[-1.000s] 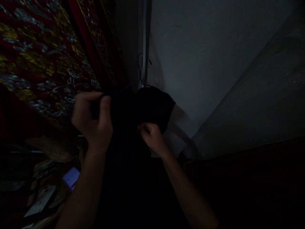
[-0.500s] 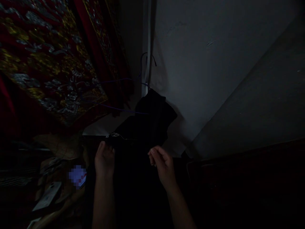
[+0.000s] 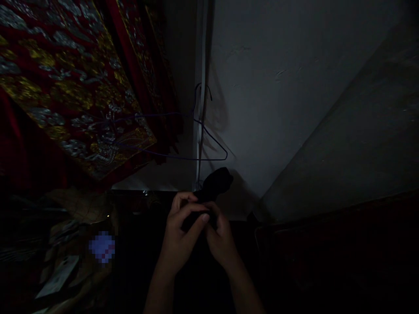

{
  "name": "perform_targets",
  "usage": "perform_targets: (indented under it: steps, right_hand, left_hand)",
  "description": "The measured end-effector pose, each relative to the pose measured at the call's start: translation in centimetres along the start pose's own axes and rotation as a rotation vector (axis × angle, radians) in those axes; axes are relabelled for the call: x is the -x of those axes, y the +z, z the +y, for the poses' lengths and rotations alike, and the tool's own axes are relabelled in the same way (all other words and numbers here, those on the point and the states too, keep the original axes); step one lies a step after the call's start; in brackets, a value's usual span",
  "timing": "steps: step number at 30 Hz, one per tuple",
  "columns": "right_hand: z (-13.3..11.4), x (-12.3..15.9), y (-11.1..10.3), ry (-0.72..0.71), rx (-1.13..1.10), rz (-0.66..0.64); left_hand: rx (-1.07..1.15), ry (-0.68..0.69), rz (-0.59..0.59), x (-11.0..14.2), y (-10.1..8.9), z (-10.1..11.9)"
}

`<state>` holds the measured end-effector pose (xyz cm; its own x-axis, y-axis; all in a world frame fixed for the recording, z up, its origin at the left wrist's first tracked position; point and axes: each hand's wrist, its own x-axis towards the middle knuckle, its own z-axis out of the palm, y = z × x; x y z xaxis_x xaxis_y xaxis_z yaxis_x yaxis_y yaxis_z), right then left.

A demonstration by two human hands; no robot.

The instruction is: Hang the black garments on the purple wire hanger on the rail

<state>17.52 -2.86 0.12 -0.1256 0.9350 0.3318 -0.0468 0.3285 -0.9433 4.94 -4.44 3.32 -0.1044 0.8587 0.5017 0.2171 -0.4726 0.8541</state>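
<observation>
Fingers (image 3: pixel 195 207) of two hands are drawn in narrow from where I stand, thumbs bent inward: the left hand (image 3: pixel 178 226) pinches a black cloth (image 3: pixel 218 179), and the right hand (image 3: pixel 223 237) curls into the same folds, though its exact grip is lost in the dark. That one cloth, likely a garment, is bunched between the palms, with a rounded end poking out beyond the fingertips toward the wall; how far it hangs below, I can't tell. I'd judge the step in hand to be gathering or turning the cloth, and the next move to call for finding an edge and keeping both grips while the folds are worked. Off to the person's left, lower down, I count one pale flat thing (image 3: pixel 59 277) and one blurred bluish patch (image 3: pixel 102 247) among dim clutter too murky to number. Past the hands hangs one purple wire hanger (image 3: pixel 209 159), bare, hooked at one upright pale strip (image 3: pixel 201 104). Beside it, red embroidered cloth (image 3: pixel 81 78) shows two panels, possibly one piece folded. Behind stands the grey wall (image 3: pixel 278 100).
</observation>
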Motion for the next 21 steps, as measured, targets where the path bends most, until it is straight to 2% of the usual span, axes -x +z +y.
perform_targets:
  steps: [2, 5, 7, 8, 11, 15, 18, 20, 21]
  right_hand:
    - [-0.8, -0.7, -1.0, 0.080, -0.027, -0.010]
    - [-2.2, -1.5, -3.0, 0.149, -0.053, -0.176]
    - [-2.9, -2.0, -4.6, 0.155, -0.028, -0.267]
    - [-3.0, -2.3, -5.5, 0.147, 0.008, -0.259]
    - [-3.2, -3.8, -8.3, 0.003, 0.187, -0.115]
    - [-3.5, -7.5, -10.9, -0.316, 0.449, 0.048]
    - [-3.9, -10.7, -11.3, -0.485, 0.475, 0.217]
    - [-4.1, -12.7, -10.9, -0.567, 0.419, 0.343]
    - [-4.1, -13.6, -10.5, -0.571, 0.380, 0.382]
  left_hand:
    - [0.092, -0.020, -0.070, -0.5, 0.1, -1.1]
    - [0.210, -0.118, -0.338, -0.9, 0.4, -4.1]
    - [0.120, -0.126, -0.484, -0.8, 0.5, -6.2]
    - [0.041, -0.096, -0.513, -0.8, 0.5, -6.9]
    - [-0.226, 0.030, -0.565, -1.4, -0.6, -8.1]
    - [-0.554, 0.105, -0.624, -3.9, -4.5, -7.7]
    - [-0.729, 0.127, -0.591, -5.2, -7.6, -7.2]
    - [-0.738, 0.114, -0.581, -5.2, -9.1, -7.0]
    - [-0.693, 0.087, -0.537, -4.9, -9.6, -6.8]
